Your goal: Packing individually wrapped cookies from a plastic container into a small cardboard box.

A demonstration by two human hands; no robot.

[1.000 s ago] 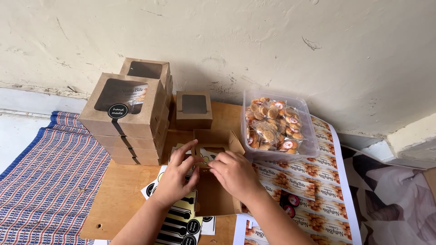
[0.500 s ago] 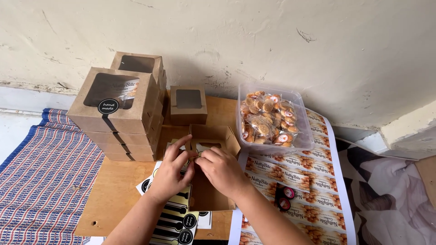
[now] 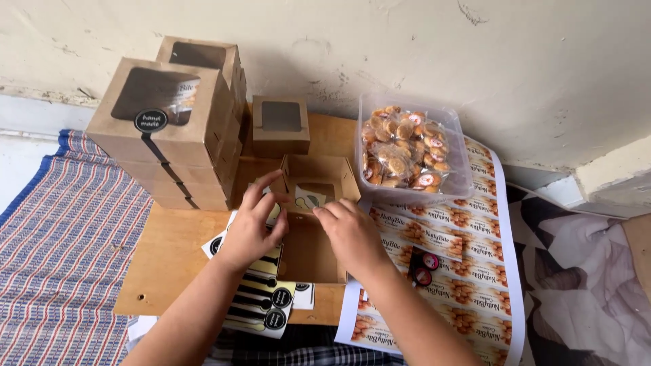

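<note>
An open brown cardboard box (image 3: 337,169) lies on the wooden board (image 3: 169,254) in front of me. My left hand (image 3: 252,227) and my right hand (image 3: 351,236) meet over its open lid. Between them is a small pale card with a dark mark (image 3: 309,199). The right fingertips pinch its near edge. The left thumb and fingers hold its left end, with the index finger lifted towards the box rim. The lower part of the box is hidden under both hands.
Left of the box stands a stack of brown windowed boxes (image 3: 163,132), with a small windowed box (image 3: 280,125) behind. A clear tub of wrapped cookies (image 3: 411,146) sits right, on printed label sheets (image 3: 468,254). Black round sticker strips (image 3: 263,301) lie near; a striped mat (image 3: 54,244) covers the left.
Both hands have moved a little further into the open box with the card between them. The head view has shifted slightly; nothing else on the board has moved.
</note>
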